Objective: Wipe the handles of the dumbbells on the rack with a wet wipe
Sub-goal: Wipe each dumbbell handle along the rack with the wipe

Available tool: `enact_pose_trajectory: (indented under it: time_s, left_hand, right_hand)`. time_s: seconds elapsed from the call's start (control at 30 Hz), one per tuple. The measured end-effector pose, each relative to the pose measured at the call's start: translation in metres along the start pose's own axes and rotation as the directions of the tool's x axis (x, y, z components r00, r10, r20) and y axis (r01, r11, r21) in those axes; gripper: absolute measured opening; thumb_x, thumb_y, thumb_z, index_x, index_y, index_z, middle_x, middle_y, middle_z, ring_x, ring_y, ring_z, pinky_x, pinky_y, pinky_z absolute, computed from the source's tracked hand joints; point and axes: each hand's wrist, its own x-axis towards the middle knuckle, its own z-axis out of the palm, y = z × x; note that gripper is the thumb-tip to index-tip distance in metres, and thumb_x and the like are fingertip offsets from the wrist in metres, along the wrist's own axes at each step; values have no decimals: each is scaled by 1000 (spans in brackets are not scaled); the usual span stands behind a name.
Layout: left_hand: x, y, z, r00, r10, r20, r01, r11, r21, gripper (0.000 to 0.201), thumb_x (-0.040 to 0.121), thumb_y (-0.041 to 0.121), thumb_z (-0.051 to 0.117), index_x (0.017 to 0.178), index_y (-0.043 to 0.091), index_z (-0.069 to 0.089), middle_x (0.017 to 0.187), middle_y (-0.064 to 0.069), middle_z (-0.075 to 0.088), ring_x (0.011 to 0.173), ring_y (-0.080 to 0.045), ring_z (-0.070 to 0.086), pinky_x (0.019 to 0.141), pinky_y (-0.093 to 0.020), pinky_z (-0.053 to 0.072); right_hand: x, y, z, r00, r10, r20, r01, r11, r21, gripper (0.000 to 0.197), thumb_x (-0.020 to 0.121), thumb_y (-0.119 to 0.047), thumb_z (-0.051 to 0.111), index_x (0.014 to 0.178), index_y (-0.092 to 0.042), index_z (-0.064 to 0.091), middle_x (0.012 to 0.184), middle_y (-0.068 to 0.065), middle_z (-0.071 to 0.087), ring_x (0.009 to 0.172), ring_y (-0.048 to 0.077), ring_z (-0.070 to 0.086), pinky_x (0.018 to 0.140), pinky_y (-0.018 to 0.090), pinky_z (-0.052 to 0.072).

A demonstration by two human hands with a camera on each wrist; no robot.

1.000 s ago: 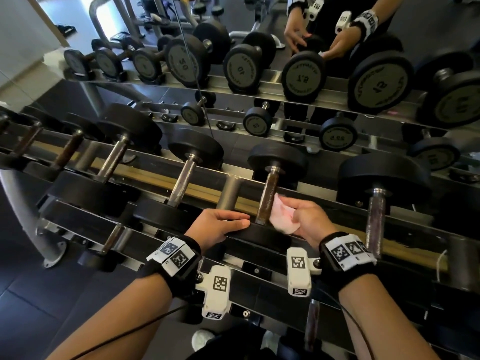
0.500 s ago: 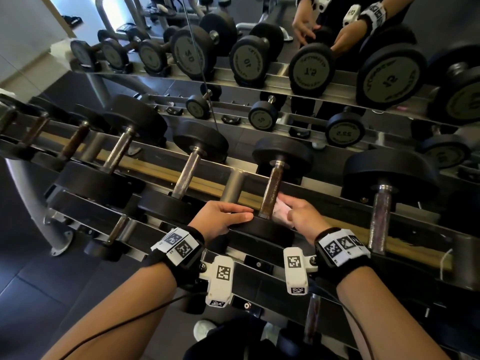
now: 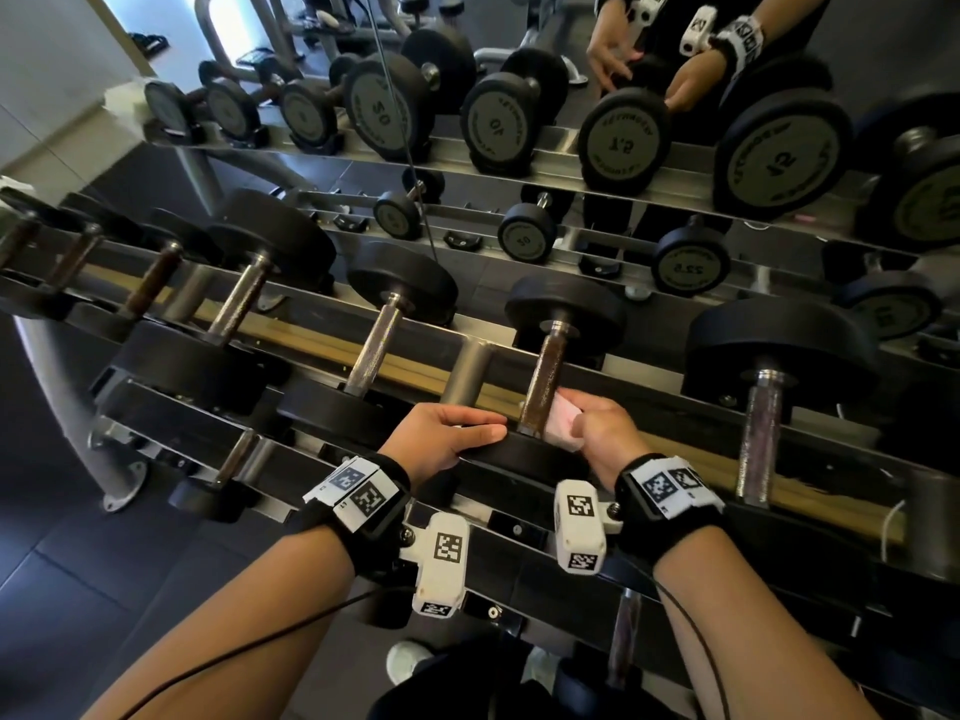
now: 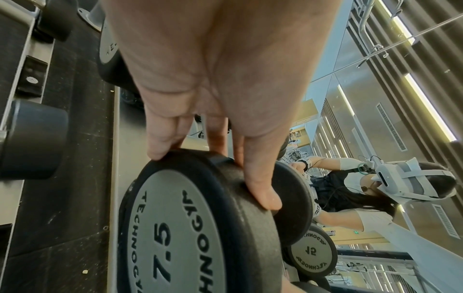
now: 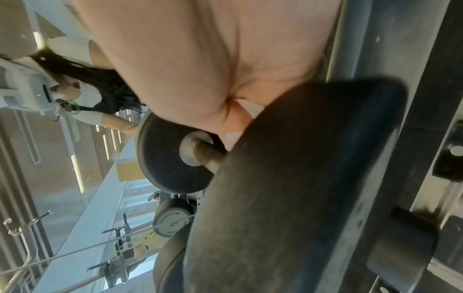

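A 7.5 dumbbell lies across the rack (image 3: 322, 444), its rusty brown handle (image 3: 543, 376) running away from me. My right hand (image 3: 602, 433) pinches a pale pink wet wipe (image 3: 561, 426) against the handle's near end, right beside the near weight head. In the right wrist view the wipe (image 5: 250, 110) shows between my fingers, just above the handle (image 5: 210, 156). My left hand (image 3: 447, 433) lies over the top of the near head (image 4: 175, 228), with thumb and fingers curved round its rim.
More dumbbells flank this one, with handles to the left (image 3: 374, 350) and right (image 3: 758, 433). A lower tier holds another handle (image 3: 623, 641). A mirror (image 3: 623, 132) behind the rack reflects the weights and my hands.
My right hand has drawn the wipe in tighter against the near end of the handle. My left hand has stayed on the weight head.
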Motion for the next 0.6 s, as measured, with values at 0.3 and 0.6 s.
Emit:
enact_pose_trajectory:
  time_s: [0.3,0.6]
  left_hand:
    - [-1,0,-1,1000,3,10,-3,1000,-10,23,84,17,74,107,18,76,101,-1,76,89,-7,73,70,-16,55]
    - [1,-1,-2,1000,10,15,-10,1000,19,21,83,19,75,104,22,76,97,4,76,87,-4,72,68,-16,55]
  right_hand:
    - [9,-14,1,995,-2,-99,12,994,107,36,100,1,41,127,-7,62,104,4,67,94,21,63,98,34,47]
    - [18,3,0,999,-6,40,10,995,-98,43,95,3,39,126,-15,62,116,10,65,113,29,59,108,48,41]
